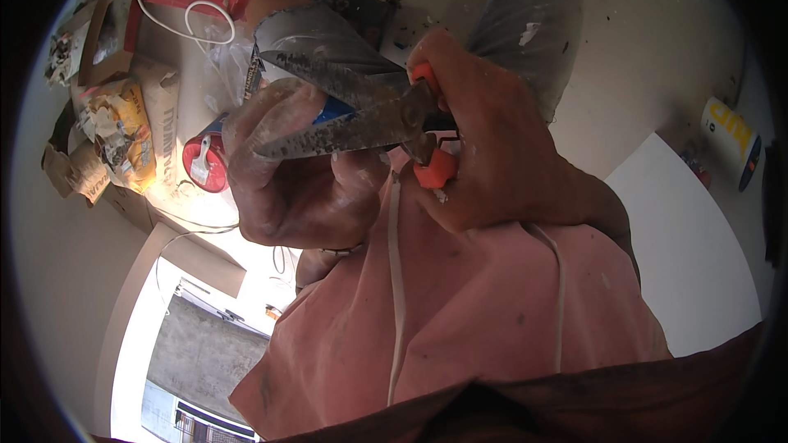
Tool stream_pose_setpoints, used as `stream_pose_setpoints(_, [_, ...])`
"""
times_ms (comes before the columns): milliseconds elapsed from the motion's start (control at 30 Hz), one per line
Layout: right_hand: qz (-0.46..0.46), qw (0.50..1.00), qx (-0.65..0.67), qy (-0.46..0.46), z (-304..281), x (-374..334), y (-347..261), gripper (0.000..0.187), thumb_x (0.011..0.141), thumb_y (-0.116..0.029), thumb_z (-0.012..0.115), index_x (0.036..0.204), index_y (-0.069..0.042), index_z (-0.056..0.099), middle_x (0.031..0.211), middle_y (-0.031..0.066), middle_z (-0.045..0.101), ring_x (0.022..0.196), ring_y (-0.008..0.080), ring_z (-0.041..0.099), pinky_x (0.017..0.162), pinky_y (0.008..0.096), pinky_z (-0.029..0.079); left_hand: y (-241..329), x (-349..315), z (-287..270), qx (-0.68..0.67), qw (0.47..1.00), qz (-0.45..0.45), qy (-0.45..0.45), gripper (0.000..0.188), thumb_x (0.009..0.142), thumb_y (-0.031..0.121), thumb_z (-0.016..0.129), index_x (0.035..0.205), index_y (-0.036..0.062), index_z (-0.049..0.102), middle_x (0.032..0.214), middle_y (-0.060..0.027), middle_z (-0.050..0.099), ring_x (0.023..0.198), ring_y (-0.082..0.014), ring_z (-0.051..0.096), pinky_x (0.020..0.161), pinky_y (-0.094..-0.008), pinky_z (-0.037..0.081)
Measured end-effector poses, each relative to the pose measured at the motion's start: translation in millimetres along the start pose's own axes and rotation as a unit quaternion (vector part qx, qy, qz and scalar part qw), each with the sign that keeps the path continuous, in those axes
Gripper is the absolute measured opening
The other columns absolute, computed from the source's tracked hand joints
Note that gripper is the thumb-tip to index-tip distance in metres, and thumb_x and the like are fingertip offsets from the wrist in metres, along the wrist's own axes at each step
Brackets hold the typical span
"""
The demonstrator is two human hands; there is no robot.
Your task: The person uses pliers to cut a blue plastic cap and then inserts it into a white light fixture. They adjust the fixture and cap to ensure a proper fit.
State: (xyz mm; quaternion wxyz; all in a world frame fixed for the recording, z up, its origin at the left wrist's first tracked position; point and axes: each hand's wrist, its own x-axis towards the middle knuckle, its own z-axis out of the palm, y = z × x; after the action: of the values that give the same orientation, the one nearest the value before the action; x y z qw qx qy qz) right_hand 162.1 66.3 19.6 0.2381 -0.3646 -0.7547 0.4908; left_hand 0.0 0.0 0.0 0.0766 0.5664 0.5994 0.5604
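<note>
My right hand (501, 139) is closed around the orange grips of a pair of shears (308, 141). Their dark, stained blades are spread apart and point left. My left hand (304, 189) is curled beside and behind the blades, its fingers bent inward. A small blue piece (332, 111) shows between the blades, close to the left fingers. Whether those fingers pinch it, or something else, is hidden by the lower blade. Both hands are raised in front of my pink shirt (484, 295), with my grey trouser legs (525, 33) beyond them.
Left of my hands stands a red tub (215, 172) with a white-handled brush (201, 166) on it. Torn paper bags (123, 127), a cardboard box (111, 45) and a white cable (160, 25) lie farther left. At right are a white panel (689, 238) and a yellow-and-white container (726, 135).
</note>
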Motion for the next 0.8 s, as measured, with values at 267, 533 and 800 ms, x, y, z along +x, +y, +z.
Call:
stream_pose_setpoints(267, [0.003,0.999,-0.037,-0.03,-4,1,-1,0.05,0.062,-0.018,0.077,0.099,-0.002,0.046,0.085,0.0171,0.058,0.082,0.0392,0.062,0.07,0.0475,0.048,6,6,1,0.061,0.998,-0.003,0.003,0.06,0.098,0.048,0.061,0.11,-0.0098,0.058,0.086,-0.0215,0.07,0.077,-0.027,0.072,0.065,-0.0324,0.059])
stream_pose_setpoints(533, [-0.036,0.999,-0.028,-0.007,-1,4,-1,0.056,0.06,-0.018,0.078,0.103,-0.001,0.046,0.091,0.0176,0.057,0.089,0.0391,0.06,0.076,0.0464,0.045,10,8,0,0.117,0.993,0.023,-0.018,0.064,0.1,0.054,0.055,0.108,-0.0094,0.061,0.082,-0.0183,0.072,0.076,-0.0227,0.071,0.067,-0.0298,0.057])
stream_pose_setpoints(800, [-0.019,0.999,0.017,-0.029,0,2,-1,0.052,0.064,-0.012,0.078,0.104,-0.003,0.044,0.081,0.0139,0.052,0.069,0.0349,0.056,0.061,0.0433,0.045,16,4,3,0.08,0.996,-0.028,0.004,0.061,0.1,0.05,0.057,0.102,-0.0103,0.063,0.084,-0.0179,0.072,0.08,-0.0221,0.071,0.068,-0.0309,0.058])
